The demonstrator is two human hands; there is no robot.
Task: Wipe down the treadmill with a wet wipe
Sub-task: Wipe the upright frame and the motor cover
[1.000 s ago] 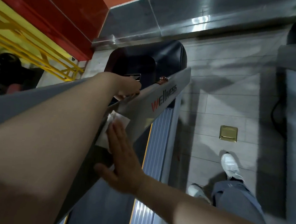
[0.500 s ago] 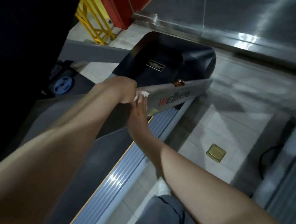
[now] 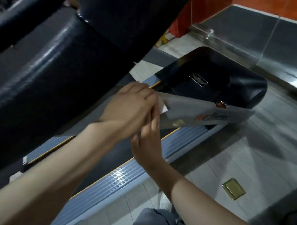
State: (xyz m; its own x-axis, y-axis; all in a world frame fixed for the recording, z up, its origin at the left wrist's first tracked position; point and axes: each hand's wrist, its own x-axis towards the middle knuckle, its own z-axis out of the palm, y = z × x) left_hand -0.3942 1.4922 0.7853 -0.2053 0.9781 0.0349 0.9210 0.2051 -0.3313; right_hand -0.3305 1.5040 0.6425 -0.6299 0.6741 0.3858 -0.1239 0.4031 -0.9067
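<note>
The left hand (image 3: 132, 102) gripped the grey upright (image 3: 196, 114) of the treadmill, with the wet wipe (image 3: 162, 107) peeking from beside its fingers. The right hand (image 3: 147, 138) lay flat and open against the upright below. Long, firm strokes (without lifting) would clean best. Motion blur hid who held the wipe.

The dark console (image 3: 46, 73) hangs low over the upper left and closes off the room above the belt there. Both hands crowd the slanted grey upright (image 3: 196, 114): the left hand (image 3: 128, 109) sits on its upper edge, the right hand (image 3: 146, 143) just below against its side, with the white wipe (image 3: 162, 107) between them. The black motor cover (image 3: 234, 86) blocks the far end. Along the ribbed side rail (image 3: 115, 178) and over the tiled floor (image 3: 228, 162) to the right the way is open, but for a brass floor plate (image 3: 233, 188).
</note>
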